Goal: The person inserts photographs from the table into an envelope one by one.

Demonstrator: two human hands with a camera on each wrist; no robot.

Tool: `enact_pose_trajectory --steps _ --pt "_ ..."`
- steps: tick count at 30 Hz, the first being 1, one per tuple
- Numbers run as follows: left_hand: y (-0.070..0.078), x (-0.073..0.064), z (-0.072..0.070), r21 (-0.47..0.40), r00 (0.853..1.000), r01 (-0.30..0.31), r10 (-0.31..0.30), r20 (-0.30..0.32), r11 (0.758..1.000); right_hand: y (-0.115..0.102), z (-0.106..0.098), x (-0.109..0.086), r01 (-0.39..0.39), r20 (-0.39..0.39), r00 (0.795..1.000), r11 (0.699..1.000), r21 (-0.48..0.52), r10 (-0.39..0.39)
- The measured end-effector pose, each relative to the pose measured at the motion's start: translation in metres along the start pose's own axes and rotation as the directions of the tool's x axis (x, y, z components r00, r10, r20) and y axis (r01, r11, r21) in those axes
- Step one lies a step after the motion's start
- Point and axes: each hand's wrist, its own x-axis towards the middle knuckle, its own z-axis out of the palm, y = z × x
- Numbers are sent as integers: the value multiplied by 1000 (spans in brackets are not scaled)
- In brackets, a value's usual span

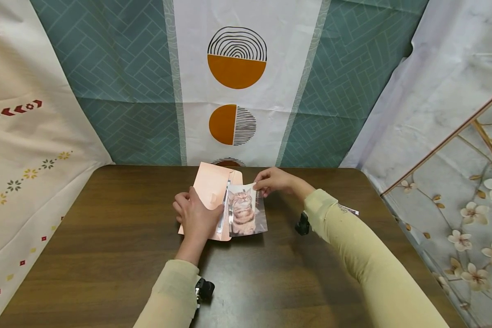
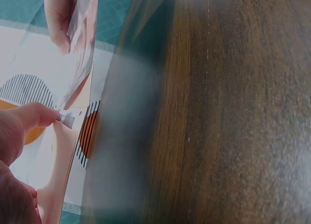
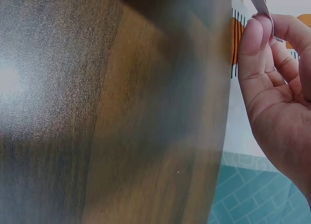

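Observation:
A pale pink envelope (image 1: 210,180) lies tilted near the table's back edge, its opening toward the right. My left hand (image 1: 197,214) grips it, thumb over the opening and fingers at its left edge. Papers (image 1: 223,214) show inside the opening. At the envelope's right side is a photo card of a cat (image 1: 243,214), its left edge overlapping the opening. My right hand (image 1: 272,180) pinches the card's upper right corner between thumb and fingers. In the right wrist view the card (image 3: 261,3) appears edge-on between the fingertips.
The brown wooden table (image 1: 106,223) has rounded back corners. Another printed card (image 1: 348,210) peeks out from behind the right sleeve (image 1: 352,241). Patterned cloths (image 1: 131,91) hang at the back and both sides. A small black device (image 1: 205,289) sits at each wrist.

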Motion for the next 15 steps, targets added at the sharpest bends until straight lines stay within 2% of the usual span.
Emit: enact_pose_trajectory --steps 8,15 --pt "-2 0 2 10 1000 -27 27 -15 1000 -2 0 3 -4 -4 1000 1000 10 4" --pt "-1 -2 4 11 1000 -24 24 -10 1000 -3 6 6 43 -12 999 998 36 -42"
